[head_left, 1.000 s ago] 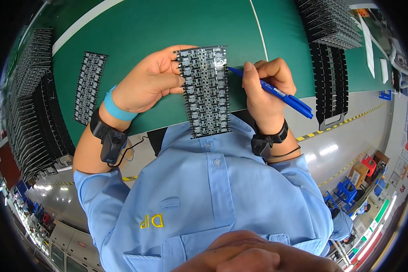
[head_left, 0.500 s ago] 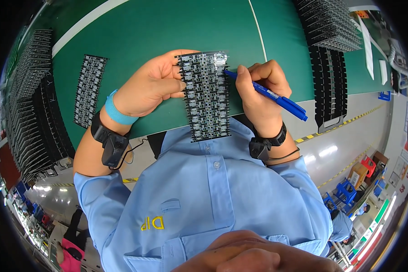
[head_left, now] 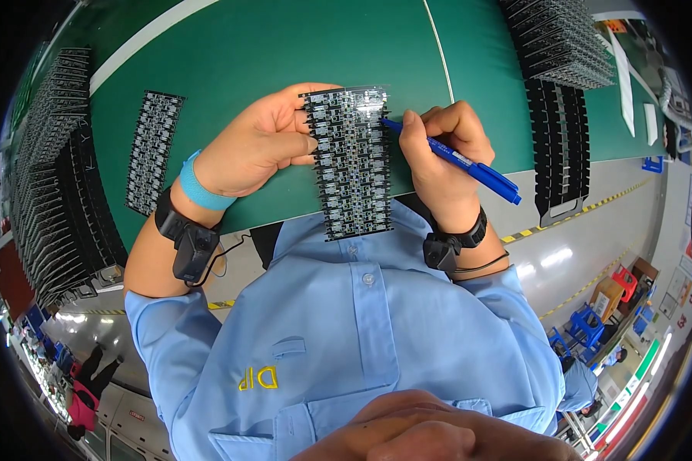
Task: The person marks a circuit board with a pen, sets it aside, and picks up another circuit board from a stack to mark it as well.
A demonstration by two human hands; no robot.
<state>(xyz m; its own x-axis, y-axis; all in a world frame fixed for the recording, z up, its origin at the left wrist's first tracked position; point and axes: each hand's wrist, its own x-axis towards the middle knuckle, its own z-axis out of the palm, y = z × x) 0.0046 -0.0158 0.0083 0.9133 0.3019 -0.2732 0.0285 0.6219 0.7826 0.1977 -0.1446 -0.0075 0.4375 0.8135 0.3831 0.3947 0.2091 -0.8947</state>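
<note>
My left hand (head_left: 265,142) pinches the left edge of a long black circuit board panel (head_left: 351,165), its thumb in front and fingers partly hidden behind. The panel, with rows of small repeated boards, is held up above the near edge of the green table, its lower end in front of my shirt. Closed around a blue marker pen (head_left: 477,170) is my right hand (head_left: 446,154). The pen's tip reaches the panel's upper right edge; whether it touches cannot be made out. A second circuit board panel (head_left: 154,152) lies on the table left of my left hand.
At the left stands a black rack (head_left: 73,192) packed with panels. On the right a stack of panels (head_left: 565,46) sits in another black rack (head_left: 559,146). The green table (head_left: 284,46) spans the far side. Behind me are blue stools (head_left: 587,324) and other people.
My hands, the panel and the marker pen stay almost in place. In the background at lower left, a person in pink has moved.
</note>
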